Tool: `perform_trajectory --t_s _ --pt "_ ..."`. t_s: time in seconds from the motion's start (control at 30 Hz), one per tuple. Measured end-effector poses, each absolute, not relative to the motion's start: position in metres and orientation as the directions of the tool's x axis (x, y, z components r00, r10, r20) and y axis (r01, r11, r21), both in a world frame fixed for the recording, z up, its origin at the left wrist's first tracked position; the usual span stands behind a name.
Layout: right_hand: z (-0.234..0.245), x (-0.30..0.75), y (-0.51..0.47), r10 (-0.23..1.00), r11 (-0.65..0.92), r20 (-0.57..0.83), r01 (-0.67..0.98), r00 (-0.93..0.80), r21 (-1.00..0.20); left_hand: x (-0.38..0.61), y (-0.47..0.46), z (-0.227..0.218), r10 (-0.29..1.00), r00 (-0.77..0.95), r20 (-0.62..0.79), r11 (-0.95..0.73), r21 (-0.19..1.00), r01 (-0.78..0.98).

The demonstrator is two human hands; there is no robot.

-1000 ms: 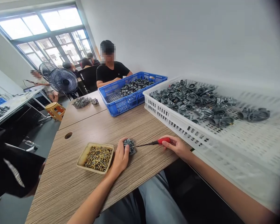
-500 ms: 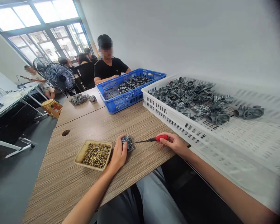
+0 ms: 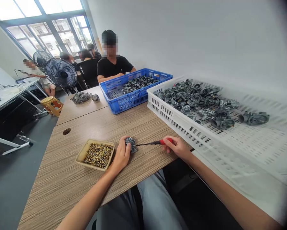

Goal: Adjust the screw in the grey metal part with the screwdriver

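My left hand (image 3: 122,153) is closed around a grey metal carburetor body (image 3: 132,144) on the wooden table. A red-handled screwdriver (image 3: 166,141) is gripped in my right hand (image 3: 179,148). Its thin dark shaft points left, and the tip meets the right side of the carburetor body; whether it sits on a screw is too small to tell. Just left of my left hand stands a shallow beige tray (image 3: 82,154) heaped with small brass screw-like parts (image 3: 99,155).
A white perforated crate (image 3: 172,118) of carburetor bodies stands right; a blue crate (image 3: 114,107) holds more. Behind it sits a co-worker (image 3: 114,68). Small metal parts (image 3: 80,97) lie in a pile at the far left. The table (image 3: 54,172) has a round hole. Fans (image 3: 62,75) stand beyond.
The fingers of my right hand have shifted on the screwdriver handle, the lower ones now looser. The tool stays at the carburetor body. The whole view has tilted slightly.
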State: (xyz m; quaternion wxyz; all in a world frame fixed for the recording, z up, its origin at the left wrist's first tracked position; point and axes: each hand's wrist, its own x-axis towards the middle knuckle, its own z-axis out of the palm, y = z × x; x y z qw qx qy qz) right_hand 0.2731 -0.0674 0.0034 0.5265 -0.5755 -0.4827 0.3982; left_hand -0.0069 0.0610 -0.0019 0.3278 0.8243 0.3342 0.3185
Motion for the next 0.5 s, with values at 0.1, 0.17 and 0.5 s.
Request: perform_trajectory --t_s 0.1,0.17,0.5 --pt "0.004 0.272 -0.070 0.981 0.021 0.040 0.100 0.189 -0.995 -0.007 0.061 -0.003 0.757 0.575 0.311 -0.565 0.754 0.335" --pt "0.005 0.272 -0.071 0.981 0.008 0.023 0.076 0.192 -0.997 -0.006 0.061 -0.003 0.752 0.579 0.317 -0.570 0.754 0.328" --pt "-0.005 0.270 -0.070 0.970 -0.044 0.008 0.210 0.243 -0.977 -0.007 0.058 0.001 0.755 0.574 0.316 -0.557 0.772 0.307"
